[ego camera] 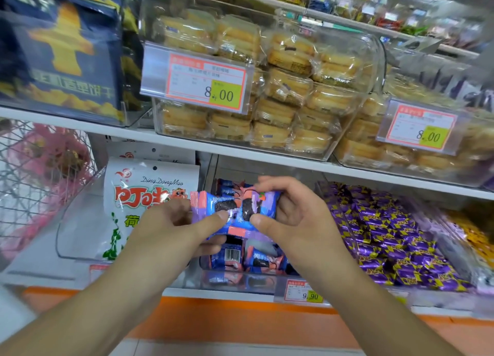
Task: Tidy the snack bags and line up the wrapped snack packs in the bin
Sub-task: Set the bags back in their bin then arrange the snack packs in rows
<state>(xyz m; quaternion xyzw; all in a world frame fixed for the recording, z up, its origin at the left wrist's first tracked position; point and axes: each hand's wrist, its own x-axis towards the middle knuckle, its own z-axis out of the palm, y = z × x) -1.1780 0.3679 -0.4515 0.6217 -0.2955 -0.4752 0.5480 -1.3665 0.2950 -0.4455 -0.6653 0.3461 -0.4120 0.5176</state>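
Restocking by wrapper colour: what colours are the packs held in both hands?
Blue with pink, picturing dark cookies, on the wrapped packs; head view.

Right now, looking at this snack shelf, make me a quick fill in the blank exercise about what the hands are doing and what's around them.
1. The left hand and right hand together hold blue and pink snack packs above a clear ____.
2. The white snack bag stands to the ____ of that bin.
3. The price tag on the bin's front edge reads ____.
4. The wrapped candies right of the bin are mostly ____.

Missing words: bin; left; 9.90; purple
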